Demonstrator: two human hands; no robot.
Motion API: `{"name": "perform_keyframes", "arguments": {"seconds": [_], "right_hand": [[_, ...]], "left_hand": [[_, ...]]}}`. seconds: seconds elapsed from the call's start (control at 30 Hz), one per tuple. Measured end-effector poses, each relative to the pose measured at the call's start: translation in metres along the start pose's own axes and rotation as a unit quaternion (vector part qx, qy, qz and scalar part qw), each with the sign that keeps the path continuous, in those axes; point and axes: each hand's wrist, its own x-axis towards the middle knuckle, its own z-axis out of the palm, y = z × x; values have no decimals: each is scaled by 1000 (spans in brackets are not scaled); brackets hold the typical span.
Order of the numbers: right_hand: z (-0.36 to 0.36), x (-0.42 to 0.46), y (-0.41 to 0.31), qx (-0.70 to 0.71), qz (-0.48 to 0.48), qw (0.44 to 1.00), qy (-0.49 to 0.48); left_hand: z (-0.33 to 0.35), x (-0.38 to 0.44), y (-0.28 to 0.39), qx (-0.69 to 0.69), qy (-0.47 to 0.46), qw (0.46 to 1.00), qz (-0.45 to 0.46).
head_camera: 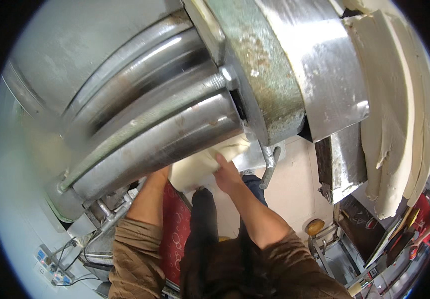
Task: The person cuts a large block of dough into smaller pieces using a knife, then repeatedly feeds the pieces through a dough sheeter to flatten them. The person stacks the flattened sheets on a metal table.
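A pale sheet of dough (196,166) hangs below the front steel roller (185,130) of a dough-sheeting machine. My right hand (227,175) grips the dough's right side, with the thumb on top and the fingers hidden behind it. My left hand (162,172) reaches up to the dough's left edge. Most of that hand is covered by the roller and the dough, so its fingers do not show. Behind the front roller run a long metal bar (144,119) and another steel roller (140,71).
Long thick dough strips (390,108) lie on the right beside the metal side housing (323,67). A bent metal handle (271,168) juts below the machine. At lower left is a power strip with cords (54,267). A round-topped stool (315,227) and a person in red (422,216) are at lower right.
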Motion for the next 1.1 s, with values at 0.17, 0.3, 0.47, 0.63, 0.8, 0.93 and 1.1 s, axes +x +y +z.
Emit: {"name": "perform_keyframes", "arguments": {"seconds": [0.17,0.3,0.47,0.63,0.8,0.93,1.1], "right_hand": [[5,-29,-17,-65,-94,992,45],[-8,-16,-21,-170,-124,970,120],[21,-99,-57,-320,-67,934,145],[123,-250,-118,-587,24,799,128],[272,-301,-171,-614,-54,787,28],[394,-217,-222,-587,-179,787,-63],[461,-42,-227,-666,-494,556,57]], "left_hand": [[-35,-24,34,-128,15,990,64],[-55,-28,49,-172,13,985,-14],[-84,-99,47,-519,-80,835,-164],[-213,-238,82,-570,-115,789,-199],[-363,-243,53,-531,11,827,-184],[-468,-114,-10,-553,155,811,-110],[-492,23,-78,-146,367,916,62]]}}
